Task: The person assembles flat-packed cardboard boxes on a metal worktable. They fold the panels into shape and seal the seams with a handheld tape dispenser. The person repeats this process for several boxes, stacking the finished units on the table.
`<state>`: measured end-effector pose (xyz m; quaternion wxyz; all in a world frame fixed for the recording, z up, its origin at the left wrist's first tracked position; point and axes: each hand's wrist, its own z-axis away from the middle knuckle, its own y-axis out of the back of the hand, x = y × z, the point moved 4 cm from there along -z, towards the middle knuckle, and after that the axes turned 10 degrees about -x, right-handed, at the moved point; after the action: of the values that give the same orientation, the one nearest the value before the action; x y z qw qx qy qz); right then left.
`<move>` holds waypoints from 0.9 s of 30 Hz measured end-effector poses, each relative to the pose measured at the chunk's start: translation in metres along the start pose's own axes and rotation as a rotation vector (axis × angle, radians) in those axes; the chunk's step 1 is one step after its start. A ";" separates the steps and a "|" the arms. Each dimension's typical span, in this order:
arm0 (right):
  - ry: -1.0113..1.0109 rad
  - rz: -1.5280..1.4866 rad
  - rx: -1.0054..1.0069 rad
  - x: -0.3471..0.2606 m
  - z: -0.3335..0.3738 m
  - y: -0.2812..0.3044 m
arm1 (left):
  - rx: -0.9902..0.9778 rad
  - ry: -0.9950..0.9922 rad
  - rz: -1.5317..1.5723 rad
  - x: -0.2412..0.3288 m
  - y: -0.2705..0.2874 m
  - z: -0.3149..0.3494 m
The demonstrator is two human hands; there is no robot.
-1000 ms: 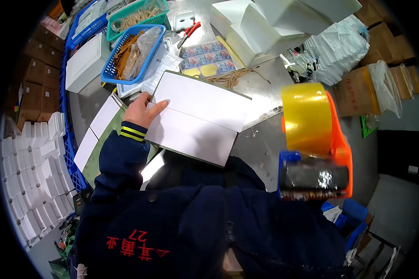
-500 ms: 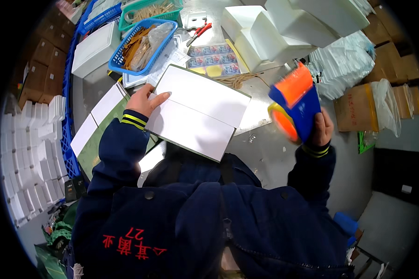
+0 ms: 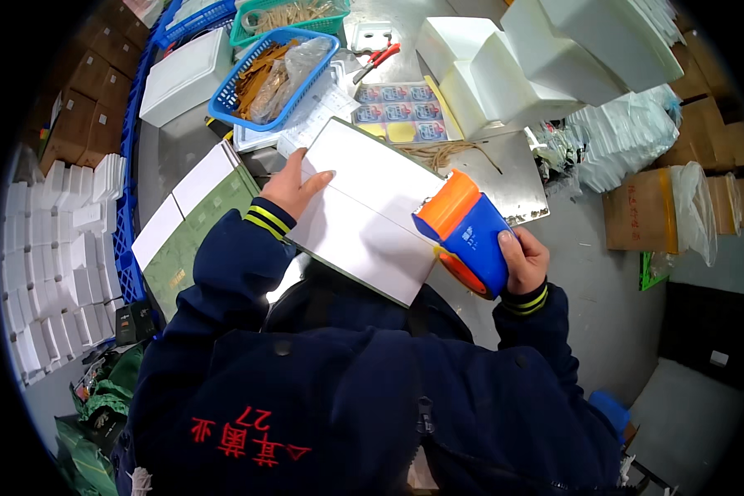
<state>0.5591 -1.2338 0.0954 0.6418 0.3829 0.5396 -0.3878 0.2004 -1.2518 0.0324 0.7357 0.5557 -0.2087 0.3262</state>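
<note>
Head view: your left fingers grasp the left edge of the white panel, your left hand's thumb on its face. Your right hand clasps a blue-and-orange tape dispenser, projecting left from those fingers over the panel's right edge; contact cannot be told. Beyond your left fingers sits a blue basket.

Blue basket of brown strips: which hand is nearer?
Left. The left hand, gripping the white panel, is below the blue basket in the picture; the right hand, holding the tape dispenser, is farther off, lower right.
</note>
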 end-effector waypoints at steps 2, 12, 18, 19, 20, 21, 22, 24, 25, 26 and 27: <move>-0.012 0.002 -0.026 -0.023 -0.005 -0.011 | 0.028 -0.009 -0.007 0.000 0.000 0.000; 0.025 0.128 -0.042 -0.019 -0.017 -0.044 | 0.033 -0.107 0.150 -0.020 0.015 -0.002; 0.025 0.106 -0.069 -0.019 -0.018 -0.042 | 0.362 -0.357 0.145 0.050 0.041 0.015; 0.025 0.120 -0.087 -0.021 -0.019 -0.042 | 0.098 -0.376 0.456 0.063 0.028 0.013; 0.031 0.131 -0.100 -0.022 -0.020 -0.043 | -0.225 -0.269 0.729 0.075 0.015 0.010; 0.036 0.142 -0.112 -0.023 -0.022 -0.044 | -0.422 -0.067 0.942 0.086 0.003 0.011; 0.020 0.151 -0.111 -0.025 -0.024 -0.046 | -0.478 -0.012 0.941 0.095 -0.001 0.007; 0.019 0.187 -0.128 -0.027 -0.026 -0.048 | -0.389 -0.086 0.956 0.099 -0.017 -0.010; 0.014 0.202 -0.135 -0.028 -0.026 -0.049 | -0.339 -0.135 0.972 0.104 -0.019 -0.014; -0.021 0.200 -0.121 -0.030 -0.027 -0.049 | -0.343 -0.121 1.013 0.106 -0.022 -0.016; -0.031 0.212 -0.129 -0.034 -0.028 -0.050 | -0.346 -0.106 1.055 0.108 -0.022 -0.017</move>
<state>0.4986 -1.2260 0.1217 0.7108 0.3894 0.5101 -0.2882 0.2904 -1.2129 0.0846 0.5419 0.2628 -0.5455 0.5829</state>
